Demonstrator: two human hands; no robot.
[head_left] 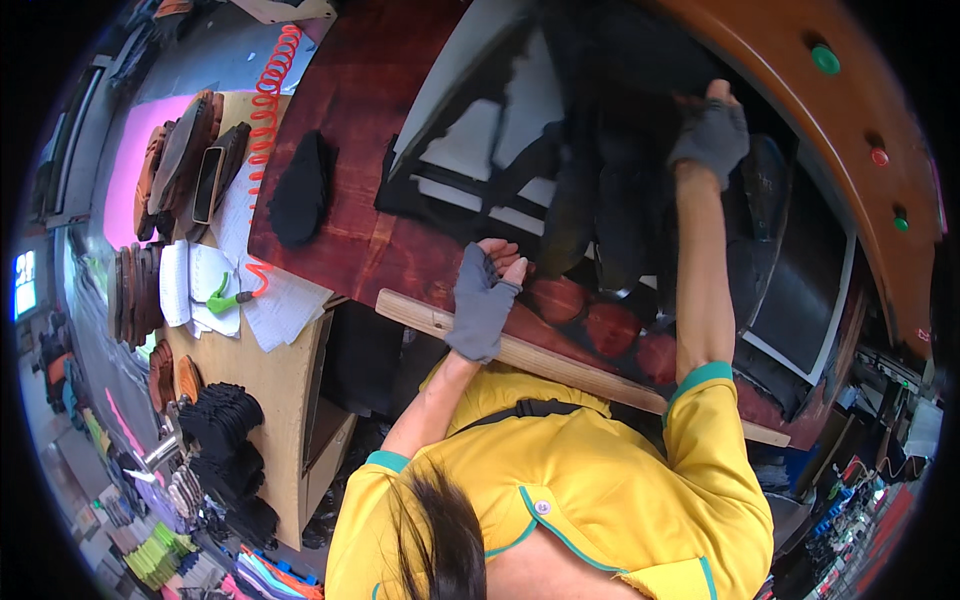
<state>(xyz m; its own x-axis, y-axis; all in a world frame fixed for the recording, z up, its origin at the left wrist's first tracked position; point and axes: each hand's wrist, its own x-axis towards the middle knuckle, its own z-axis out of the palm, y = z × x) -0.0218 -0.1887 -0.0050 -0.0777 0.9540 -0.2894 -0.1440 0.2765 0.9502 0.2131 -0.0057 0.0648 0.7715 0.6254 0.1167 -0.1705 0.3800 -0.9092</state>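
Blk cut-out sheet (570,200) was spread across the red-brown board (345,90); judged light, floppy, prob. tearable at narrow strips, best gripped by L corner. R hand (712,140) was placed over its R part, grip couldn't be told; L hand (482,305) was held well apart, loosely curled, apparently empty, by wood strip (560,368). R-side access was prob. limited by orange machine beam (850,110).
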